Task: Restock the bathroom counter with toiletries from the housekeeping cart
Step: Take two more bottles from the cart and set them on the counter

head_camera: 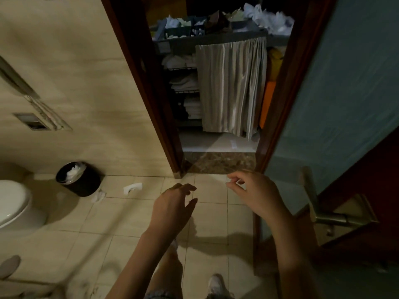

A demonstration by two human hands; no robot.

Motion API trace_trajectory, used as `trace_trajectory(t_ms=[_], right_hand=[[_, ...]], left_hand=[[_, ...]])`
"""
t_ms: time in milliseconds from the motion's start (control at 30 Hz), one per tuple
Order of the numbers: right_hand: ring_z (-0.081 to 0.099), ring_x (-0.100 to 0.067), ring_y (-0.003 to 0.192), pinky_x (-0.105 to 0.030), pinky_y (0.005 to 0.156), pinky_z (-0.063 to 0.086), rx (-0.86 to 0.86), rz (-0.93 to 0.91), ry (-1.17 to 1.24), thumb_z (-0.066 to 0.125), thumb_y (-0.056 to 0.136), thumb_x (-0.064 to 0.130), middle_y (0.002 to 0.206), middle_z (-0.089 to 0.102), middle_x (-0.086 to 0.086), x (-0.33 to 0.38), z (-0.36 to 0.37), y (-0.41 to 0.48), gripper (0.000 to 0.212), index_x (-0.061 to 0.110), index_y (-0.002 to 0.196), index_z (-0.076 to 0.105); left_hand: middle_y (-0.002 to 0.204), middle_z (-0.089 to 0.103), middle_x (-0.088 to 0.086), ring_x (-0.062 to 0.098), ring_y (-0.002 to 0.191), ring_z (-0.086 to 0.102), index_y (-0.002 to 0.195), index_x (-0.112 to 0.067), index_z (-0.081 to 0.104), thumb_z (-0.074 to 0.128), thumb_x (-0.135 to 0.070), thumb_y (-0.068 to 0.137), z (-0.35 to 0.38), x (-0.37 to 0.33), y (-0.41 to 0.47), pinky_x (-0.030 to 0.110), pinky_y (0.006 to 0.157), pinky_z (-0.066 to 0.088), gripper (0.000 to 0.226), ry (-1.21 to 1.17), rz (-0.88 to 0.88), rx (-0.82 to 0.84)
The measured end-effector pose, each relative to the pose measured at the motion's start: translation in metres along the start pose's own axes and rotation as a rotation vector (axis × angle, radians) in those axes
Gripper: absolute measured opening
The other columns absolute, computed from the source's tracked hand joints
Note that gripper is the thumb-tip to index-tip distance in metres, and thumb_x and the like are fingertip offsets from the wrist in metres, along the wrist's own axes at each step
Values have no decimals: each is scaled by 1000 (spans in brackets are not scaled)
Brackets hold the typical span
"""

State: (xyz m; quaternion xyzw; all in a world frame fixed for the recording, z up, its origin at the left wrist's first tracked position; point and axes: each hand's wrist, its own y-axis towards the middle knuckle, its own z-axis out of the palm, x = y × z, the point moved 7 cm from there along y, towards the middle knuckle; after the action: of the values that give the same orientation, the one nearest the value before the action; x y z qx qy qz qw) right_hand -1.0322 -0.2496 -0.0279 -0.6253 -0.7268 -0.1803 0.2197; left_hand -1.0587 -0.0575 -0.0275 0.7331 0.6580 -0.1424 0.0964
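Note:
The housekeeping cart (218, 39) stands just outside the bathroom doorway, its grey top tray piled with small packets and toiletries (194, 24). A beige curtain (231, 87) covers its right half; folded white towels (185, 83) lie on the shelves at the left. My left hand (174, 203) hovers over the tiled floor, fingers loosely spread, holding nothing. My right hand (252, 190) floats beside it near the threshold, fingers lightly curled and empty. Both hands are well short of the cart.
An open frosted-glass door (345, 93) with a metal lever handle (328, 216) stands at the right. At the left are a toilet (13, 203) and a black waste bin (78, 179), with scraps of paper (132, 187) on the floor. A marble threshold (218, 162) crosses the doorway.

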Motion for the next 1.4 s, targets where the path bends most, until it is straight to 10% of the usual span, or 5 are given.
trace_trajectory(t_ms=[1400], right_hand=[[57,-1,92,-10,78,40,8,145,-91,59,93,39,106,66,9,38,18,498,23,24,109,66]], left_hand=[[126,59,-7,10,112,57,129,-32,56,56,-34,94,-65,165,517,20,90,42,35,-209,149,30]])
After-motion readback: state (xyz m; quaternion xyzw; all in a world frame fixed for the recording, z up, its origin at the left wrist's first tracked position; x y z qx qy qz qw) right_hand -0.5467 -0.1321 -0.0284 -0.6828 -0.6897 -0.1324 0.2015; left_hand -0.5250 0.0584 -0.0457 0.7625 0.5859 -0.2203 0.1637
